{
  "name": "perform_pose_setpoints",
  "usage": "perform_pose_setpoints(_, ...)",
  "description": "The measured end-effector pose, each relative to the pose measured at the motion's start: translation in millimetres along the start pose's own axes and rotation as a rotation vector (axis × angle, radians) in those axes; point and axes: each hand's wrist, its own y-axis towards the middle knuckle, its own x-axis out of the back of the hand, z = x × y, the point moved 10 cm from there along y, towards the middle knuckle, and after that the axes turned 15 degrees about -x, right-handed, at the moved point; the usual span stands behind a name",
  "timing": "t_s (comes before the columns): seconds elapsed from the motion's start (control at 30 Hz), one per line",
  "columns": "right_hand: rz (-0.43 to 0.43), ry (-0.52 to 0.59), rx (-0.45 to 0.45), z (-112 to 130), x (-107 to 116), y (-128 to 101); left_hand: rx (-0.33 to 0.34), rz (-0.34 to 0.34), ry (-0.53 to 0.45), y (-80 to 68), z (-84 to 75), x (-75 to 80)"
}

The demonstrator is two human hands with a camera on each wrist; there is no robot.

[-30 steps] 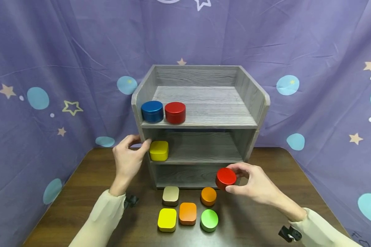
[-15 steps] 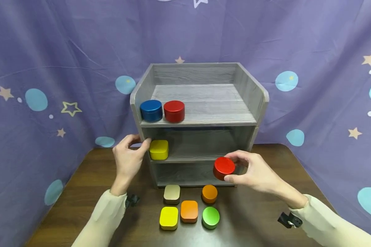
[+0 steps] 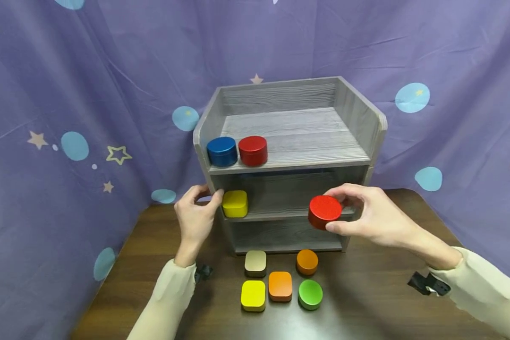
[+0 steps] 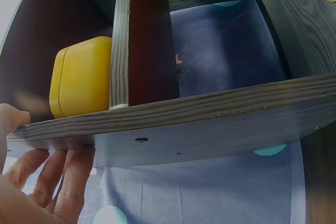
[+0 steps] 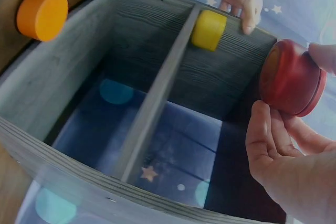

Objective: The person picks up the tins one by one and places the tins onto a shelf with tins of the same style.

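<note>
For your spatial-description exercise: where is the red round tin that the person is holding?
In the head view, the red round tin is in the right hand, at the right front of the grey shelf unit's middle shelf.

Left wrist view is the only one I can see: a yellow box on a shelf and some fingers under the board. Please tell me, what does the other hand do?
Observer: The right hand holds a red round tin in front of the middle shelf, at its right end.
Operator: Is the tin already on the shelf?
Observer: No, the fingers hold it in the air, tilted, its flat top facing the head camera.
Operator: Is anything on the top shelf?
Observer: Yes, a blue round tin and a second red tin stand side by side at its left front.
</note>
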Motion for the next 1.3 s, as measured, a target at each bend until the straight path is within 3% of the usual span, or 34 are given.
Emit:
perform_pose_setpoints(0.3,-0.035,-0.049,0.001,24,16,7,0.01,0.002,-0.005,0.1,-1.8,1.0)
perform_pose_setpoints(0.67,-0.011,-0.052,-0.037,43,26,21,-0.005,-0.001,0.017,0.9,1.3,1.2)
perform_pose_setpoints(1.0,0.007,-0.021,-0.067,46,30,29,0.012,-0.003,0.004,-3.4,2.5,1.8)
perform_pose_setpoints(1.3,-0.015,-0.058,-0.1,51,38,47,-0.01,-0.022,0.008,-1.0,0.8,3.2)
